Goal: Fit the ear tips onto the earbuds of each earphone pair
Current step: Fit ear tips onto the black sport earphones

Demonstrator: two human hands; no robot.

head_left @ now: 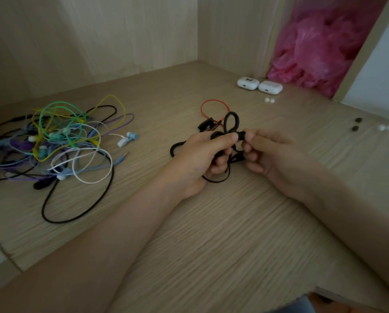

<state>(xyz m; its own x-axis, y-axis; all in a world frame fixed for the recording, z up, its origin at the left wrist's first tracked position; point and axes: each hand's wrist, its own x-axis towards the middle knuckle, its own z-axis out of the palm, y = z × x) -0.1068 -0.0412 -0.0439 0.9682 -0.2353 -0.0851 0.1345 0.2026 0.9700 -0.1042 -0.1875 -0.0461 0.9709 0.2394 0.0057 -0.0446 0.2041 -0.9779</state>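
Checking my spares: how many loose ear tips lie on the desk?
6: two white tips by the charging cases, two dark tips toward the right, two further white tips beside those. More may hide in the cable tangle.

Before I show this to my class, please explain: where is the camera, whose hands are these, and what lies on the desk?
There is no machine. The single picture comes from a camera worn on a person's head, looking down at their own bare hands. The left hand grips a black earphone by its cord; the right hand pinches its black end. On the wooden desk lie a tangle of coloured earphones at the left, two white cases at the back, and loose white ear tips and dark ear tips at the right.
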